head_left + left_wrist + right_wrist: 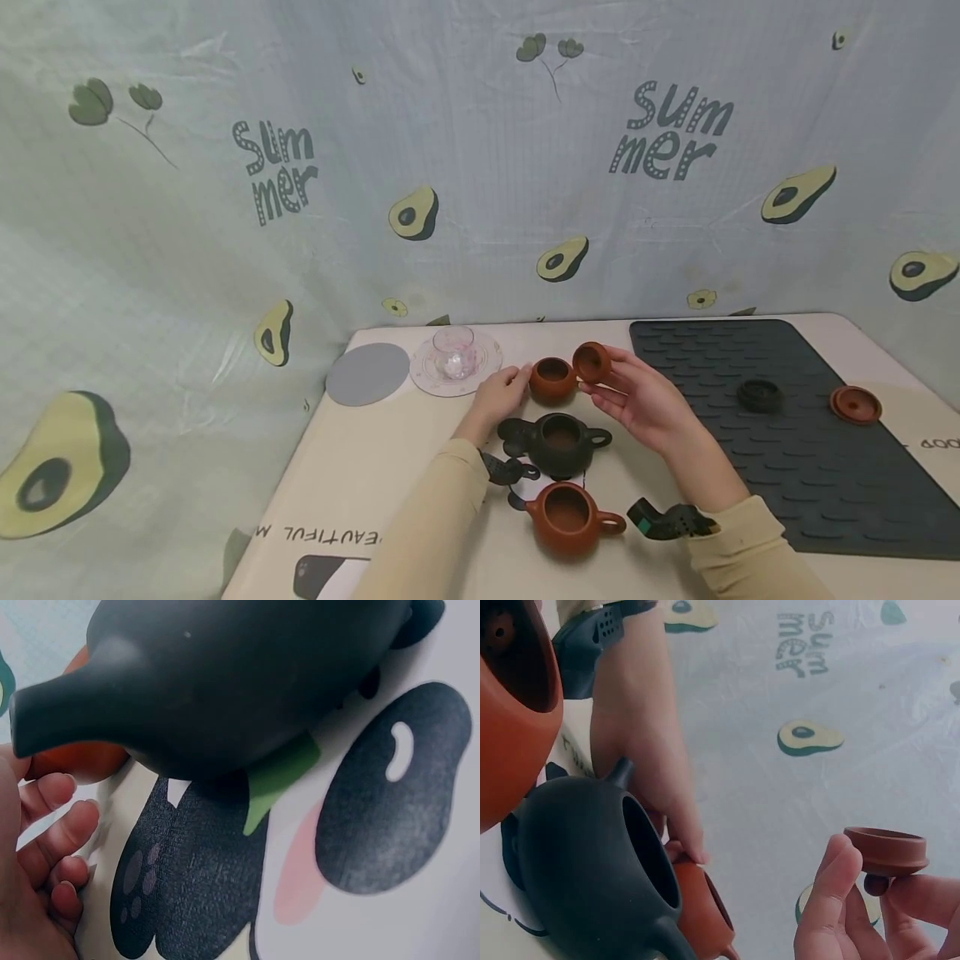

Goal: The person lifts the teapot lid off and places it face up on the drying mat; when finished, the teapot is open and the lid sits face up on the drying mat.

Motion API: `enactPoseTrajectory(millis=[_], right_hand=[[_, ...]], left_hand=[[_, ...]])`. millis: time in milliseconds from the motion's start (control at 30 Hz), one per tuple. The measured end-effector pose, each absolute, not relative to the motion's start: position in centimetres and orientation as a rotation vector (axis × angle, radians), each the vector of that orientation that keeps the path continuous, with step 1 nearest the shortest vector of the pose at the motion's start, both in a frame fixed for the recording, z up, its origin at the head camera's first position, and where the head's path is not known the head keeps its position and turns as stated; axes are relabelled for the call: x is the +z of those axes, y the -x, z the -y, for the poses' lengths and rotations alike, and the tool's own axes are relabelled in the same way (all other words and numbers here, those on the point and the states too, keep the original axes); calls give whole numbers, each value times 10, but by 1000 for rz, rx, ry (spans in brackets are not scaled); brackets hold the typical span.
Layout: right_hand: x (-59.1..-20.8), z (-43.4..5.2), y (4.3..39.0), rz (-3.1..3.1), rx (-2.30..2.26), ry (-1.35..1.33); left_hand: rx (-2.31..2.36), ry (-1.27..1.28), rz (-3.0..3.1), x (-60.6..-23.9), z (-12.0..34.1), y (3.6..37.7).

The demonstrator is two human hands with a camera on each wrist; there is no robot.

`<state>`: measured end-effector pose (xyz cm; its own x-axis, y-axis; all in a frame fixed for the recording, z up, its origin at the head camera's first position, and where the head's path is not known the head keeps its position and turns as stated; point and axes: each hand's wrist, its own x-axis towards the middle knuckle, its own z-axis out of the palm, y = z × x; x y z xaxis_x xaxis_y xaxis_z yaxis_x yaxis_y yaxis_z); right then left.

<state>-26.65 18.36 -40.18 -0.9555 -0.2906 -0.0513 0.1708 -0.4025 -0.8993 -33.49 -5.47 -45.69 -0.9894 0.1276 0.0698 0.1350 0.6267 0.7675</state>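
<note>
A small reddish-brown teapot (552, 392) stands farthest back of three open teapots. My left hand (501, 398) holds its left side, thumb near the rim; the exact grip is partly hidden. Just above its right side, my right hand (648, 408) pinches a reddish-brown lid (889, 855) between thumb and fingers. The lid's round knob points down in the right wrist view, and its hollow underside faces me in the head view. Nearer to me sits a black teapot (561, 454), then a larger reddish-brown teapot (567, 533), both without lids.
On the dark ridged mat (720, 483) at the right lie a black lid (761, 396) and another reddish-brown lid (856, 405). A clear pinkish glass cup (454, 354) stands on a round patterned mat (426, 379) at back left, beside a grey round mat (367, 374).
</note>
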Motion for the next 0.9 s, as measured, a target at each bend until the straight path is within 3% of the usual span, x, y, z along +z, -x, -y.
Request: enactPoseTrajectory(millis=[333, 900], right_hand=[[-395, -182, 257, -1344, -2463, 95], [-392, -180, 254, -1554, -2394, 182]], left_hand=[[-1362, 254, 2819, -455, 57, 331], [-1379, 232, 2835, -458, 59, 332]])
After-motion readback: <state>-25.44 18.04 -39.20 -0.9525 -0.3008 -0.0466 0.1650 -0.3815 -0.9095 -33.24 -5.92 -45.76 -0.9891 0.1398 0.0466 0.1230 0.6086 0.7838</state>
